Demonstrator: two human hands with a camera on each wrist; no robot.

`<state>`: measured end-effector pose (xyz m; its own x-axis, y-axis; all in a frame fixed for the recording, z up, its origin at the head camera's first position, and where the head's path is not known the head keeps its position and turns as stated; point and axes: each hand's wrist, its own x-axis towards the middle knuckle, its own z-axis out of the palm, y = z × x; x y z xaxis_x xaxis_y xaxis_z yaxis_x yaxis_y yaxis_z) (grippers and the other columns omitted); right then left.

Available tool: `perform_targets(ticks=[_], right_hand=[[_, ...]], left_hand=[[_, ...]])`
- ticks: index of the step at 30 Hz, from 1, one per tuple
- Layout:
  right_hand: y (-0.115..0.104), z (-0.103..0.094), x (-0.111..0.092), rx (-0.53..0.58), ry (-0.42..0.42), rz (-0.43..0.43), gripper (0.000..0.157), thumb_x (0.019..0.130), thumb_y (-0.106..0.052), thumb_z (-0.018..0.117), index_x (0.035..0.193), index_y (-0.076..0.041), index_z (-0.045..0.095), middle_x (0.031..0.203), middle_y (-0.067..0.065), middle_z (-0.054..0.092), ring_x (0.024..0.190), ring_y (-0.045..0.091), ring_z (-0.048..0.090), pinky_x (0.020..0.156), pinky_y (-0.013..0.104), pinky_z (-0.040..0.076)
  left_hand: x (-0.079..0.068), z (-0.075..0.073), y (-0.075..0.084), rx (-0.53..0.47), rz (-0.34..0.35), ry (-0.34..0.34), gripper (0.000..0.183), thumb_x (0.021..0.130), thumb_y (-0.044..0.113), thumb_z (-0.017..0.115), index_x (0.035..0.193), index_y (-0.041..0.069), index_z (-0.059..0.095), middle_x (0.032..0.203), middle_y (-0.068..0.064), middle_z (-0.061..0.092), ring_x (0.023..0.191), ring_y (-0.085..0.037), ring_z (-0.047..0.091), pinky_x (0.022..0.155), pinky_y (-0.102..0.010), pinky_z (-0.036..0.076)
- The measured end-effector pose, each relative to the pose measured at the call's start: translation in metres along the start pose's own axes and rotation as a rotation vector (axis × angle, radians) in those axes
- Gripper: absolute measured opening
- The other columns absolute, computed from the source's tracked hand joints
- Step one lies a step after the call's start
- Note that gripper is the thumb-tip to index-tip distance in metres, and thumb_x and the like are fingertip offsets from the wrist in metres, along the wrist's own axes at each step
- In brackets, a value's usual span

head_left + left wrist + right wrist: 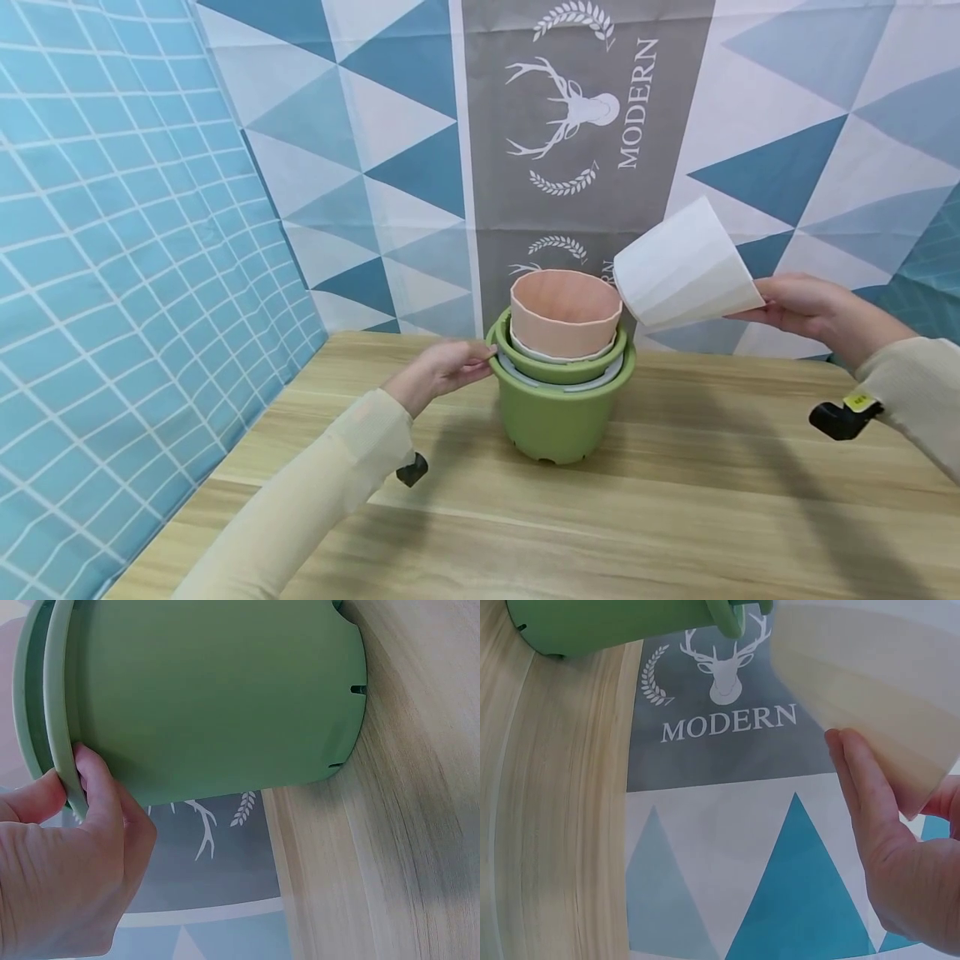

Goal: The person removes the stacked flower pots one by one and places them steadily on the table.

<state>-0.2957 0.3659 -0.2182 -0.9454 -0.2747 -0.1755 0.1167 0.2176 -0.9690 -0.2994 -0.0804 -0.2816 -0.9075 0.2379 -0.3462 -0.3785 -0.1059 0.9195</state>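
A stack of nested flowerpots stands upright on the wooden table. Its outermost is a large green pot point(555, 421), whose rim my left hand point(442, 368) pinches between thumb and fingers on the left side. Inside sit a pale grey pot, a smaller green pot point(558, 371), a white pot and, on top, a pink faceted pot point(566, 335); their lower parts are hidden. My right hand point(806, 310) holds another white faceted pot point(686, 267) by its base end, raised to the right of the stack. That pot lies tilted, its mouth toward the pink pot's rim.
The wooden table point(675, 517) has its far edge against a patterned cloth point(420, 192) with blue triangles and a grey deer panel. Blue checked cloth point(112, 250) walls the left side. Black wrist cameras sit at the left cuff point(412, 469) and right cuff point(843, 421).
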Motion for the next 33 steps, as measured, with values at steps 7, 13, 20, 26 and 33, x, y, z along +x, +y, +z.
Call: perform_targets(ticks=[7,13,20,26,33], right_hand=[[0.002,0.000,-0.002,-0.033,0.021,0.019,0.035,0.100,-0.013,0.049,0.087,-0.039,0.069,0.092,-0.019,0.065,0.086,-0.001,0.066,0.077,0.019,0.062],[0.004,-0.002,-0.002,-0.062,0.029,0.051,0.037,0.102,-0.016,0.047,0.084,-0.041,0.067,0.091,-0.020,0.063,0.086,-0.002,0.066,0.079,0.017,0.061],[0.007,-0.007,-0.004,-0.026,0.036,0.101,0.036,0.102,-0.018,0.046,0.081,-0.040,0.067,0.089,-0.020,0.063,0.085,0.000,0.066,0.080,0.019,0.062],[0.012,-0.014,-0.004,-0.021,0.043,0.121,0.037,0.101,-0.017,0.047,0.079,-0.039,0.067,0.089,-0.020,0.061,0.085,0.000,0.066,0.081,0.020,0.062],[0.019,-0.024,-0.006,-0.021,0.055,0.168,0.036,0.101,-0.018,0.048,0.077,-0.040,0.064,0.089,-0.019,0.059,0.085,0.000,0.064,0.083,0.020,0.061]], left_hand=[[0.001,-0.001,-0.003,0.006,0.001,-0.002,0.042,0.093,-0.006,0.051,0.134,-0.011,0.043,0.107,-0.012,0.050,0.084,-0.011,0.059,0.073,-0.013,0.060],[0.001,-0.004,-0.004,0.016,0.016,-0.012,0.037,0.095,-0.004,0.049,0.131,-0.012,0.045,0.104,-0.012,0.051,0.080,-0.010,0.060,0.075,-0.013,0.059],[0.000,-0.004,-0.003,0.017,0.011,-0.005,0.033,0.095,-0.004,0.050,0.128,-0.010,0.047,0.104,-0.012,0.050,0.082,-0.010,0.059,0.074,-0.013,0.059],[0.000,-0.004,-0.003,0.014,0.008,-0.004,0.040,0.095,-0.004,0.050,0.133,-0.011,0.043,0.105,-0.012,0.050,0.082,-0.011,0.059,0.072,-0.012,0.059],[0.002,-0.004,-0.004,0.009,0.006,0.002,0.039,0.094,-0.005,0.051,0.132,-0.012,0.044,0.105,-0.013,0.051,0.081,-0.011,0.060,0.074,-0.014,0.059]])
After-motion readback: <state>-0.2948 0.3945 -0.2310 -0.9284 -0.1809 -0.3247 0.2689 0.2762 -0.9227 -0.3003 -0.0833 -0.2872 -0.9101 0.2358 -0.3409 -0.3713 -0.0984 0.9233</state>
